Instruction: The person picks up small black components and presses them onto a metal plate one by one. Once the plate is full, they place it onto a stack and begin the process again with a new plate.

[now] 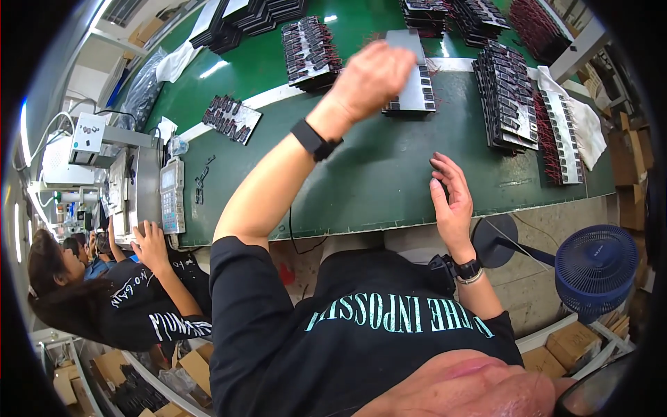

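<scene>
My left hand (372, 80) reaches over the table with its fingers curled closed. It covers part of a silver plate (419, 85) that has small black parts along its edges and thin red wires beside it. Whatever sits inside those fingers is hidden. Closer to the table's front edge, my right hand (453, 198) hovers with fingers apart and nothing in it. A stack of plates with black parts and red wires (313, 52) stands left of my left hand, and a taller stack (501, 97) rises to the right.
A plate with black parts (231, 119) and a few loose black pieces (203, 182) lie on the green table (361, 177). A keypad device (171, 198) and a machine stand at left, beside a co-worker's hand (151, 247). A blue fan (596, 267) stands at lower right.
</scene>
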